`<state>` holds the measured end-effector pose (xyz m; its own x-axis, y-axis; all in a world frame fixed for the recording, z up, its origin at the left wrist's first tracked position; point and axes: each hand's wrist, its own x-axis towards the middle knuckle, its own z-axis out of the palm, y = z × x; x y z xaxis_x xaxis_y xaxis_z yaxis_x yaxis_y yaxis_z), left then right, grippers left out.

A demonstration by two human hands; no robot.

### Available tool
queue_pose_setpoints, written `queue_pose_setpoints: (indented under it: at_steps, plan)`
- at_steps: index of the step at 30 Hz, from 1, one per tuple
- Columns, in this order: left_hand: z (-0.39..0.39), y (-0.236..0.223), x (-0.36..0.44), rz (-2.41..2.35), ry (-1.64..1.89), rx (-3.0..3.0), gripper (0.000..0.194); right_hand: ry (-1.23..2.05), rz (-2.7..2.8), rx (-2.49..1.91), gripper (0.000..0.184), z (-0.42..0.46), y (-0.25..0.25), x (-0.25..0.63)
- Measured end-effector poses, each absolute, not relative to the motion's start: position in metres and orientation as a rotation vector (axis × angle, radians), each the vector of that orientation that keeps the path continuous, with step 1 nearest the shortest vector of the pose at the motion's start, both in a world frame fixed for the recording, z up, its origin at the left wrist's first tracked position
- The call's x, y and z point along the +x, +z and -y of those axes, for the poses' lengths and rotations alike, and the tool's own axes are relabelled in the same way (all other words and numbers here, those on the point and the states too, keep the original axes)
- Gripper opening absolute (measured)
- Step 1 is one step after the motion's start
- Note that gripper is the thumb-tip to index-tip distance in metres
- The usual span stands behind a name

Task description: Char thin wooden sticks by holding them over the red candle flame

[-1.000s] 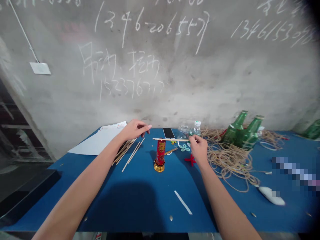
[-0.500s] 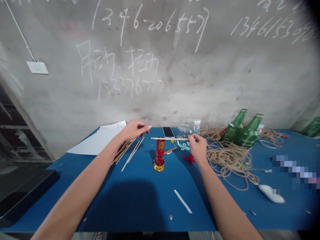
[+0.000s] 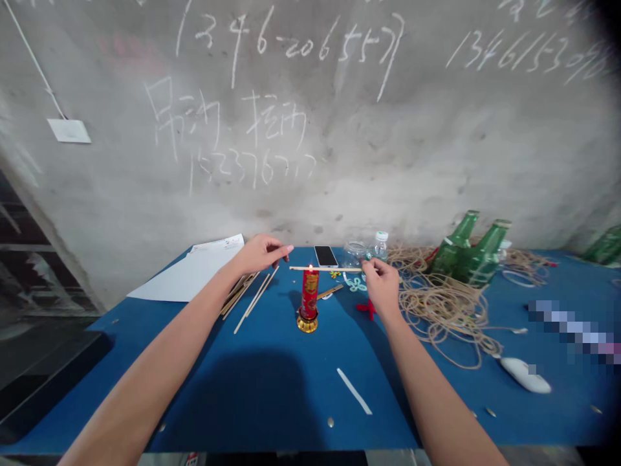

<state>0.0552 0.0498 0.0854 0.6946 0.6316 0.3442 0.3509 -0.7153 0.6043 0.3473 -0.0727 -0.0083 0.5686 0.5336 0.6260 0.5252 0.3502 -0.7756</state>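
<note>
Concrete wall [image 3: 349, 175] chalked with numbers and characters, behind a blue bench [image 3: 272, 382]; view from head height, looking down along both forearms. Near the far edge of the bench, at about mid-width, a thin wooden stick [image 3: 326, 268] is held level in the air, pinched at its right end between the thumb and fingers of the right hand [image 3: 382, 291]. Its free span crosses just over a lit red candle [image 3: 309, 294] on a gold base; whether the flame touches the wood cannot be told. The left hand [image 3: 261, 254] is open, fingers lightly curled and holding nothing, its fingertips [image 3: 290, 248] just above the stick's left end. Light and stiff, the stick would likely snap if bent, and is best gripped at an end, well clear of the flame. Around it: loose sticks [image 3: 255, 299] and paper [image 3: 184, 275] toward the left corner; a phone [image 3: 325, 256] and a glass jar [image 3: 355, 254] along the far edge; tangled twine [image 3: 441, 310] and green bottles [image 3: 453, 246] to the right — the bottles against the wall.
</note>
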Motion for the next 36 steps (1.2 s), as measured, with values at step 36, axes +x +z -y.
queue_pose_setpoints:
  at_steps: [36]
  plan:
    - [-0.0601,0.0778,0.0497,-0.484,0.587,2.161,0.027,-0.042,1.052,-1.317,0.038,0.0761,-0.0036,0.3418]
